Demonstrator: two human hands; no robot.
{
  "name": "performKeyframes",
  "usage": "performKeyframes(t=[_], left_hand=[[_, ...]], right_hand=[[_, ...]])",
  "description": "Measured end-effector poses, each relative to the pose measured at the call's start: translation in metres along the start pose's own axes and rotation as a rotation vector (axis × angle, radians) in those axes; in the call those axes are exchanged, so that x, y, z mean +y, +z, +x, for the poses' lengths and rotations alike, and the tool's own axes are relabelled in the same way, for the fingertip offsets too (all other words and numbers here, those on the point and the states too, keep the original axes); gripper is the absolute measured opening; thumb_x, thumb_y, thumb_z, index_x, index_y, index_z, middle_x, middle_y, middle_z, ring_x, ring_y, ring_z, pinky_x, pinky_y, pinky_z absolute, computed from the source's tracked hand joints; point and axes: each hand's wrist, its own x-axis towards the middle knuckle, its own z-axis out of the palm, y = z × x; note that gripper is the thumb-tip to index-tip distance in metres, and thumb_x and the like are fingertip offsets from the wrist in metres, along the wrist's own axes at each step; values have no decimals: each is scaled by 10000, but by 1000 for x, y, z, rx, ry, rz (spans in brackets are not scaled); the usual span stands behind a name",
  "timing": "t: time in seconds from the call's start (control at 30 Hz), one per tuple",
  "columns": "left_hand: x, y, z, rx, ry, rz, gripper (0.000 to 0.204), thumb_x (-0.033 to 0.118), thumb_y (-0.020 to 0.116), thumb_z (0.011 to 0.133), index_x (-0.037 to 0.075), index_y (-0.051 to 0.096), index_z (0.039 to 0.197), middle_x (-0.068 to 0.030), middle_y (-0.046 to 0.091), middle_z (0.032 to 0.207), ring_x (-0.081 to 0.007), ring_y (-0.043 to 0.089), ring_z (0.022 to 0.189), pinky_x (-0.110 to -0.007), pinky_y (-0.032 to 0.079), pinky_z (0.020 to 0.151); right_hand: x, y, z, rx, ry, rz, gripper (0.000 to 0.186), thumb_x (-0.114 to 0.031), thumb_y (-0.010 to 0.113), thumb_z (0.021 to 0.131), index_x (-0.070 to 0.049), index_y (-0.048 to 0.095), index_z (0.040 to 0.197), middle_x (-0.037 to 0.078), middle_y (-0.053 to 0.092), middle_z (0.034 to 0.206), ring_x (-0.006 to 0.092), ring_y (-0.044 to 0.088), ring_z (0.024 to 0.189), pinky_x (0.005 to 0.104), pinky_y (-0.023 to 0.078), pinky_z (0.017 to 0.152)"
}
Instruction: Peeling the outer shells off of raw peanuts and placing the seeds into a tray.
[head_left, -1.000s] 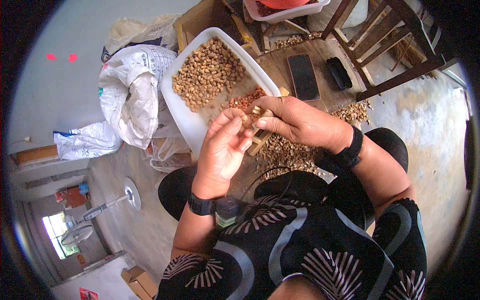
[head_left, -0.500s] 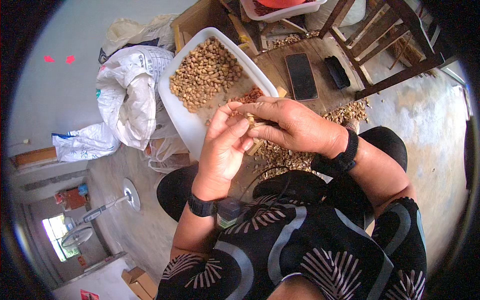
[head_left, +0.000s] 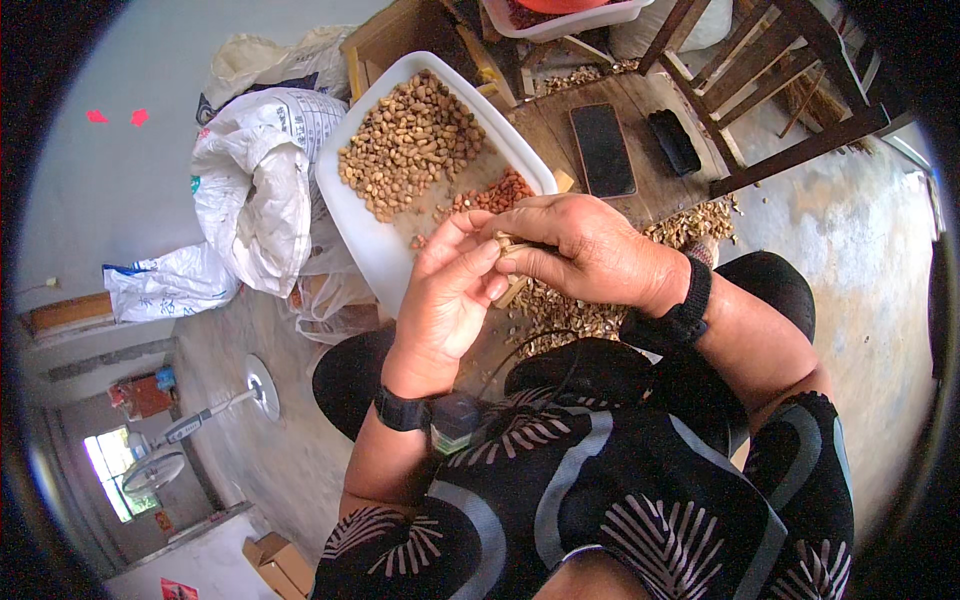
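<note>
Both hands meet at picture centre: the left hand (head_left: 450, 305) has its fingers curled with the thumb raised toward 12 o'clock, and the right hand (head_left: 585, 250) closes over it from 3 o'clock, the two pinching a small pale nut (head_left: 510, 243) between their fingertips; how much of the nut each holds cannot be told. Each wrist carries a black band. Directly beneath the hands, toward 5 o'clock, a heap of broken shells (head_left: 575, 310) lies on the wooden tabletop (head_left: 650, 110). At 11 o'clock from the hands stands a white rectangular tray (head_left: 365, 235), holding a mass of tan unshelled nuts (head_left: 410, 145) in its upper part and a small cluster of reddish kernels (head_left: 495, 195) near its right rim, just beside the hands. At 1 o'clock a dark phone (head_left: 603, 150) lies flat on the tabletop, with a black case (head_left: 675, 142) just beside it. At 9 o'clock white sacks (head_left: 250, 190) sit on the floor
</note>
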Motion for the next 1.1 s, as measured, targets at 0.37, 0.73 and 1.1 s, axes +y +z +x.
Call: performKeyframes(t=[0.37,0.73,1.1], left_hand=[[-4,-4,1,20,-17,-84,287,33,579,857,37,497,1132,-47,584,997,-103,542,789,-218,427,638],[-3,4,-2,-65,7,38,384,73,615,860,40,463,1210,-36,560,1055,-85,519,837,-221,407,680],[-3,-2,-4,-130,25,95,463,119,656,835,46,440,1237,-30,556,1056,-83,524,819,-195,396,614]], right_hand=[[-2,2,0,-39,42,-12,347,-220,613,876,2,580,1141,204,620,940,381,609,869,419,485,736],[1,0,-1,3,-24,2,303,-229,607,877,1,598,1073,196,609,874,386,604,830,422,482,722],[-3,-1,1,-22,-48,19,260,-213,600,879,-8,601,1039,188,606,857,383,603,812,417,482,703]])
